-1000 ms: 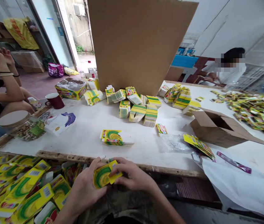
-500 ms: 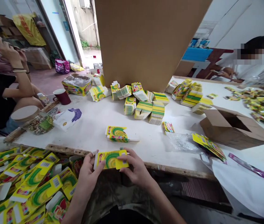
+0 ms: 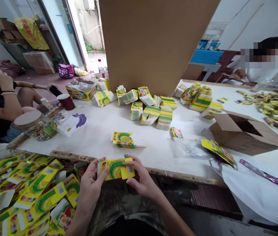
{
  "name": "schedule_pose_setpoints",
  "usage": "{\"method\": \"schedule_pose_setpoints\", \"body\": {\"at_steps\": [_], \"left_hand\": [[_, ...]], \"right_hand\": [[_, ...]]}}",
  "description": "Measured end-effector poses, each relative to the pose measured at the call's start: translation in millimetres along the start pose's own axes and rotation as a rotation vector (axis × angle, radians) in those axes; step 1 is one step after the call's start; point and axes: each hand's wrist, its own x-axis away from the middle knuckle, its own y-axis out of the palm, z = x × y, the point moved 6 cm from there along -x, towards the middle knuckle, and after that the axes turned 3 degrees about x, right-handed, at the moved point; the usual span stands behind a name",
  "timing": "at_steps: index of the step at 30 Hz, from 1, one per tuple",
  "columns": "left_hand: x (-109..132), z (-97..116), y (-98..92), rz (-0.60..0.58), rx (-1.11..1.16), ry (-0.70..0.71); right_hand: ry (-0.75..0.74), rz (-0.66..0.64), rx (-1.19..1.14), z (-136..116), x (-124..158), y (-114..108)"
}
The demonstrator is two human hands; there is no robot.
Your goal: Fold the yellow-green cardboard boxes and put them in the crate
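Over the table's front edge I hold a small yellow and green carton (image 3: pixel 115 168) lying lengthwise between my hands. My left hand (image 3: pixel 93 177) grips its left end, thumb across the front panel. At the other end my right hand (image 3: pixel 139 177) has its fingers on the top edge, beside a yellow end flap with a barcode; the thumb lies just off the flap's lower corner. Just beyond, on the white table (image 3: pixel 99 131), rests a short stack of similar cartons (image 3: pixel 122 140), with pale flaps sticking out to the right.
A basket of loose cartons (image 3: pixel 37 193) stands at the left. Bundled cartons (image 3: pixel 151 114) sit before a large cardboard sheet (image 3: pixel 153 42). An open brown box (image 3: pixel 244 134) and plastic bags (image 3: pixel 190 149) lie to the right. Two other people sit nearby, left and right.
My right thumb has moved slightly away from the end flap, and the flap's barcode now shows. The person at the left has lowered an arm and holds a dark object.
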Motion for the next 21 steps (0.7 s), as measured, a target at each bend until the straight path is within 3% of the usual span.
{"method": "schedule_pose_setpoints", "body": {"at_steps": [8, 11, 14, 19, 21], "left_hand": [[-11.6, -3.4, -2.5, -0.047, 0.086, -0.027], [-14.1, 0.1, -2.0, -0.058, 0.105, -0.047], [-14.8, 0.3, -0.7, -0.043, 0.136, -0.059], [-16.6, -0.6, 1.8, -0.012, 0.15, -0.075], [-15.7, -0.4, 4.8, -0.025, 0.141, -0.081]], "right_hand": [[-0.105, -0.152, 0.267, -6.3, -3.6, -1.4], [-0.125, -0.119, 0.314, -6.0, -2.1, 1.3], [-0.134, -0.107, 0.323, -6.5, -3.4, 0.7], [-0.082, -0.206, 0.267, -10.7, -7.9, -4.2], [-0.068, -0.17, 0.208, -11.5, -8.0, -4.9]]}}
